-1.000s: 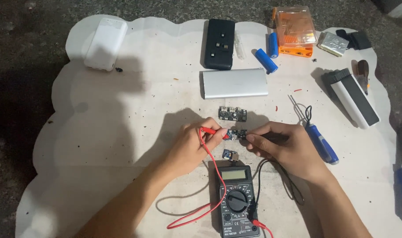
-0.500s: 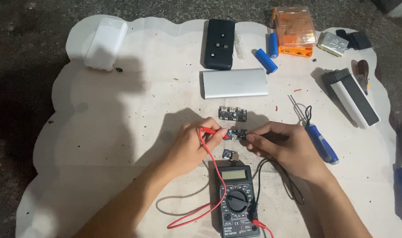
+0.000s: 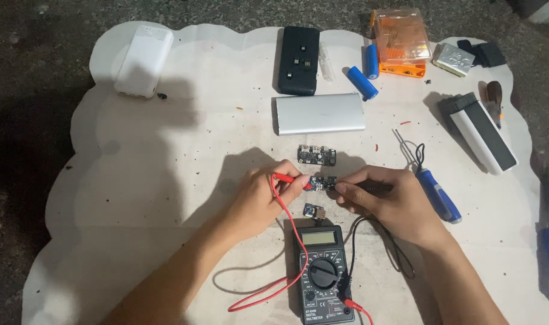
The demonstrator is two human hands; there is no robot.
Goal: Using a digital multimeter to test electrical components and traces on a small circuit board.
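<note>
- Surface [image 3: 166, 180]: a pale, scallop-edged mat laid on dark ground, stained and speckled with small red and dark scraps. It carries all the items below.
- Silver power bank [image 3: 320, 113]: lies flat near the middle of the mat, above the working area, well apart from both hands.
- Black case [image 3: 298, 59] and white case [image 3: 143, 60]: both lie towards the far edge, untouched.
- Orange plastic box [image 3: 402, 41]: far right, with two blue cylindrical cells [image 3: 362, 82] just beside it.
- Multimeter [image 3: 322, 274]: lies at the near edge between the forearms, dial up; red and black leads run from it to the hands.
- Blue-handled screwdriver [image 3: 438, 194]: lies just beside the right hand, not held.
- Left hand [image 3: 259, 201]: fingers pinched on the red probe [image 3: 284, 178], its tip laid on the left end of the small circuit board.
- Right hand [image 3: 394, 201]: closed around the black probe [image 3: 370, 187], its tip meeting the right end of the same board.
- Small circuit board [image 3: 322, 183]: sits on the mat between the two hands, touched by both probe tips.
- Change since the earlier views: none of note; hands, probes and board keep the same position, so the contact is being held steady.
- Second circuit board [image 3: 316, 154]: lies just above, untouched.
- A smaller board [image 3: 314, 211] lies just below the probed one, near the meter.
</note>
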